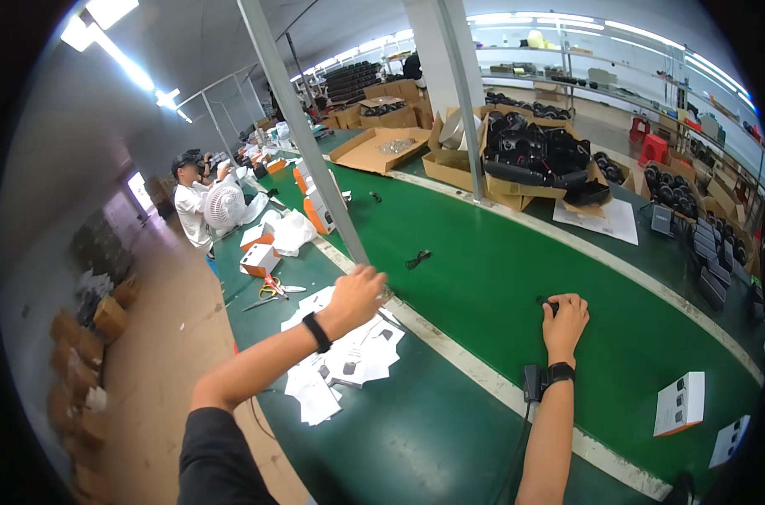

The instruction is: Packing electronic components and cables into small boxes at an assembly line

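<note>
My left hand (359, 296) is over the inner edge of the green belt, near the foot of a grey metal post (302, 126). Its fingers are curled together, and whatever they may hold is hidden. Below that wrist, white printed leaflets (357, 358) lie in a loose heap on the side table. Out on the green belt (475, 278), my right hand (566, 326) has its fingers closed around a small black thing (548, 305), mostly covered by the hand. A coiled black cable (418, 258) lies between the two hands, farther along the belt.
White-and-orange boxes (680, 404) stand at the right. Scissors (273, 289) and more boxes (260, 259) are on the left table. Cartons of black items (538, 151) line the far side. Beside a white fan (224, 206), another person (193, 198) works.
</note>
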`<state>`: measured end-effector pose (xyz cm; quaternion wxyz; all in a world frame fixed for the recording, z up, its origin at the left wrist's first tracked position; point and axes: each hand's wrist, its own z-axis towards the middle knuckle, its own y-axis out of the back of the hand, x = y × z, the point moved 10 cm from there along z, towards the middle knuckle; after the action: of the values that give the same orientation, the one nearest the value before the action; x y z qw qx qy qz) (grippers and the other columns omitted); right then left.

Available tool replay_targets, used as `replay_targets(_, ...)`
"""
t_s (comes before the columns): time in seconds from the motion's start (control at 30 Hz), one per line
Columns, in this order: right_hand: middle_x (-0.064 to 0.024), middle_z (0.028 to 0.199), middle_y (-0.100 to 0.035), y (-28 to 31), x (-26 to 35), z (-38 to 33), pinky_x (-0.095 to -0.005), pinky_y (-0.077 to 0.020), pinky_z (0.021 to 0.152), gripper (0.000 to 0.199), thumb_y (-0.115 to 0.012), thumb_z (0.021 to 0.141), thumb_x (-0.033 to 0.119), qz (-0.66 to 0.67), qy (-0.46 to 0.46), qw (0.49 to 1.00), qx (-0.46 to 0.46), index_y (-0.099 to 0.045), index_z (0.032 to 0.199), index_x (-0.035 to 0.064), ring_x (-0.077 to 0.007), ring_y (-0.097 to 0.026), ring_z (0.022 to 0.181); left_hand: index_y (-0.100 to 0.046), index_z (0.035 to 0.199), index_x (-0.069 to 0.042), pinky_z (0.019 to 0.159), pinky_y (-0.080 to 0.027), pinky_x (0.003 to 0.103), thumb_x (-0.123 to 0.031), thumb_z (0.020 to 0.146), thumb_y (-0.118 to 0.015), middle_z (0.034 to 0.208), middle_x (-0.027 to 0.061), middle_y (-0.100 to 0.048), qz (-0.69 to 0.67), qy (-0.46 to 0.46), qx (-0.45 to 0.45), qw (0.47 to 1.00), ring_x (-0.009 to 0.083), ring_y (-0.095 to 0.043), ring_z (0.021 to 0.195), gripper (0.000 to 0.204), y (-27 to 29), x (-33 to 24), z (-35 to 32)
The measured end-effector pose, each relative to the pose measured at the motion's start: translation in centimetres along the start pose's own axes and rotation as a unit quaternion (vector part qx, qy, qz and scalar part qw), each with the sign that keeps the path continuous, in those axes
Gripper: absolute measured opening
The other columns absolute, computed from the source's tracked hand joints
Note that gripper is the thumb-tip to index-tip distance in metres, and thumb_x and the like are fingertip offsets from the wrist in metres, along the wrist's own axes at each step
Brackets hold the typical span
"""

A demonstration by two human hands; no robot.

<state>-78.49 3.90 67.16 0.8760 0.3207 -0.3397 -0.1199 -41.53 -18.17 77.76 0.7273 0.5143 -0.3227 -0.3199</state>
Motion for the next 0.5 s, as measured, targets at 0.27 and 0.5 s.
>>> replay_targets(0.27,-0.0111,0.105,-0.073,1.2,-0.9,-0.4,-0.0484,-0.0546,0.093,0.014,-0.085,0.087,0.012,0.002,0.000,1.000,0.010,-0.077,0.098,0.0073,-0.0367,-0.068,0.106,-0.075,0.119,-0.002,0.099,-0.061,0.052,-0.033,0.097,-0.076,0.128,0.0235,-0.073,-0.042,0.224,0.030,0.973,0.0388,-0.071,0.123,0.038,-14.4,0.7,13.9)
replay_targets(0.5,-0.0123,0.084,-0.078,1.1,7.7,1.2,-0.0341,-0.0569,0.065,0.011,-0.068,0.105,0.010,0.365,-0.056,0.928,0.052,-0.070,0.105,-0.0008,-0.0211,-0.076,0.071,-0.083,0.109,-0.005,0.091,-0.064,0.048,-0.024,0.096,-0.074,0.115,0.0204,-0.081,-0.067,0.126,0.095,0.985,0.0369,-0.079,0.110,0.025,-10.5,-4.6,13.0)
